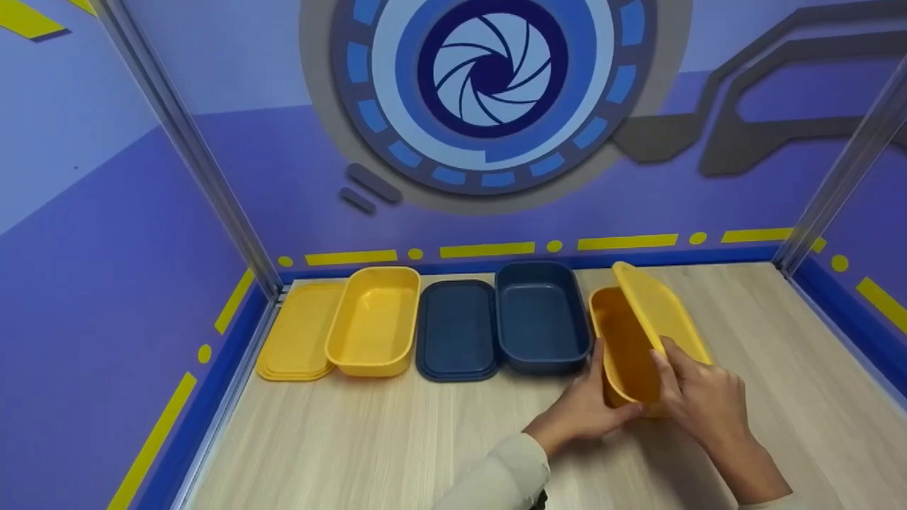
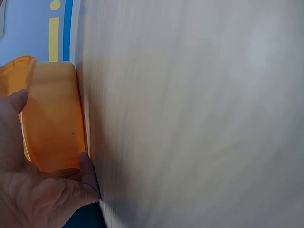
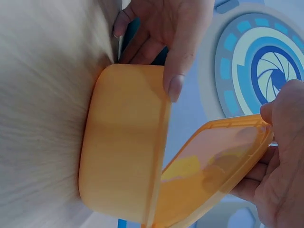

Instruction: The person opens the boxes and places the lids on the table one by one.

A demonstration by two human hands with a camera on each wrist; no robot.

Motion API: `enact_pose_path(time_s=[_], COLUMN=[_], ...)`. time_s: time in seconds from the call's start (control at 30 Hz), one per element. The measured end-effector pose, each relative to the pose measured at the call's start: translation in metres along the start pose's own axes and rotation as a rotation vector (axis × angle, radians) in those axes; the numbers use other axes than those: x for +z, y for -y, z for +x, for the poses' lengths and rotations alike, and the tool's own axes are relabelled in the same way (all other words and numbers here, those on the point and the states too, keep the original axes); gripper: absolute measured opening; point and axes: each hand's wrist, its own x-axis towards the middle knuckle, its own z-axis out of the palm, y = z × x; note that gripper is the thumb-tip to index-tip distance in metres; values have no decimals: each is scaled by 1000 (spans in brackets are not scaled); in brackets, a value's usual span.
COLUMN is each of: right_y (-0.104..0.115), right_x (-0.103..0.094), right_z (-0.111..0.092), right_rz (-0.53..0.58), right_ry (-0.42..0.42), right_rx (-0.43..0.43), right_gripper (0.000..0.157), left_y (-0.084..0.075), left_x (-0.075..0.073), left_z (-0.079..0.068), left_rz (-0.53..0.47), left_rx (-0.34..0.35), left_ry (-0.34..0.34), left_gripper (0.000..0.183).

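Note:
In the head view, a deep yellow food container (image 1: 623,340) stands at the right end of the row, with its inside partly in view. My left hand (image 1: 584,411) holds its near left corner, thumb at the near end and fingers along the left side. A yellow lid (image 1: 666,312) leans tilted over the container's right side, and my right hand (image 1: 705,400) pinches its near end. The right wrist view shows the lid (image 3: 213,166) raised at the hand and meeting the container (image 3: 126,137) at the lower end. Some fingers of both hands are hidden.
Left of the container sit an open dark blue container (image 1: 542,319) and a dark blue lid (image 1: 457,329) lying flat. Farther left are another open yellow container (image 1: 375,319) and its flat yellow lid (image 1: 301,333). Printed panels (image 1: 489,227) enclose the wooden table (image 1: 368,439).

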Motion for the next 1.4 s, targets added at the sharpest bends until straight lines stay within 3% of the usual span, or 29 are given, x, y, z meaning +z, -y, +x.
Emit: enact_pose_path(time_s=[0.17,0.43,0.67,0.9,1.23,1.4], right_y=[-6,-15,-18,-38,-87,-108], right_x=[-8,-19,-30,-25,-13,-17], right_z=[1,8,17,24,8,9], right_rz=[37,98,164,148,217,211], right_ry=[-45,-144,-104,-73,99,163], right_rx=[41,81,212,432,792,890], right_gripper=[28,21,24,30,42,49], left_y=[-4,-5,0,5,1,-1], left_x=[-2,-5,-6,-5,2,1], left_z=[0,1,0,0,-1,-1], left_rz=[13,6,-23,-35,-32,-46], left_rx=[-54,-79,-88,-103,-130,-111], left_ry=[-7,-17,6,11,16,19], left_gripper=[122,121,119,119,119,120])
